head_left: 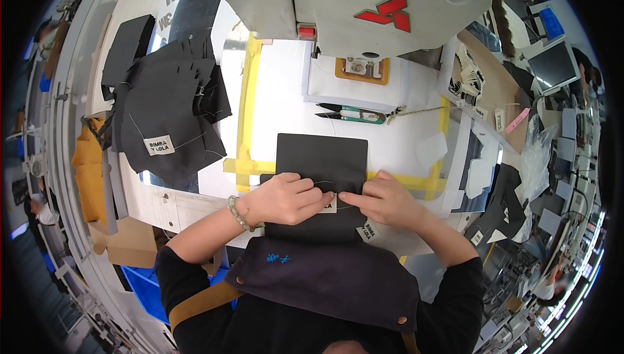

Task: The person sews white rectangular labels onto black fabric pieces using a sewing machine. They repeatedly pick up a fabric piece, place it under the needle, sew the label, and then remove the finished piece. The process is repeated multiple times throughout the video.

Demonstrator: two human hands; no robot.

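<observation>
A dark flat piece of cloth-like material lies in front of me and runs down over the table's near edge. On it is a small white label, partly covered by fingers. My left hand is closed, its fingertips pressed together at the label. Close to those fingertips, my right hand has its fingers bent and pressed together, its foremost fingertip down beside the label; what it pinches, if anything, is hidden. Thin loose threads show near both hands. Another white label sits just below my right hand.
Green-handled thread snips lie beyond the dark piece, tied to a cord. A sewing machine head overhangs the far side. Stacked dark pieces are at left. Yellow tape marks the white table. A cardboard tray holds labels at right.
</observation>
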